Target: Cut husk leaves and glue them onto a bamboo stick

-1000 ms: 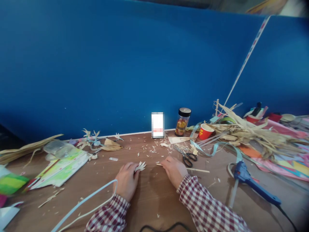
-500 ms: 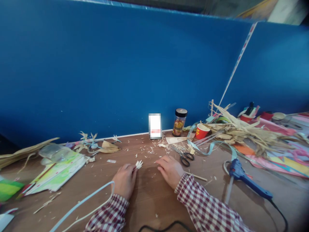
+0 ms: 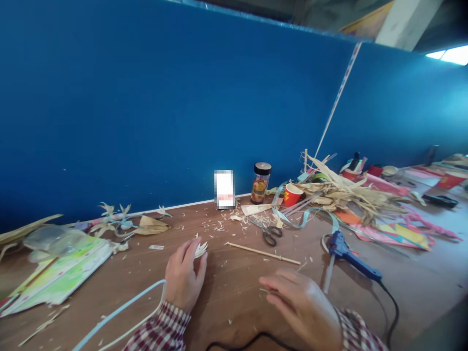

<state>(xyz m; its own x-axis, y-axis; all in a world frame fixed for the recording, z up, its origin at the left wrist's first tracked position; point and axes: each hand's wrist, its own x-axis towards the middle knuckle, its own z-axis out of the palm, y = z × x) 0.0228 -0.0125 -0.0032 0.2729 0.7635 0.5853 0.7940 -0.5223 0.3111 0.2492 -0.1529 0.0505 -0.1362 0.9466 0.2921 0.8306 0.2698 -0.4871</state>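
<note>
My left hand (image 3: 185, 273) pinches a small white flower-like bundle of petals (image 3: 201, 249) between thumb and fingers, just over the brown table. On the right, my right hand (image 3: 300, 302) hovers palm down with its fingers stretched and slightly bent, thumb apart. A thin pale sliver shows by its fingertips; I cannot tell whether it lies on the table. Beyond that hand lies a thin wooden stick (image 3: 263, 253). Black-handled scissors (image 3: 271, 234) rest farther back among pale scraps (image 3: 219, 225).
A blue glue gun (image 3: 353, 258) with a black cord lies at right. Behind stand a lidded jar (image 3: 261, 184) and a red paper cup (image 3: 293, 195), beside dried husks (image 3: 336, 187). A light blue-and-white loop (image 3: 120, 314) crosses near my left wrist. Green-and-white paper (image 3: 69, 273) lies left.
My right hand has moved back toward me and to the right, uncovering the wooden stick. The left hand keeps the petal bundle, now more tilted. The view has turned right.
</note>
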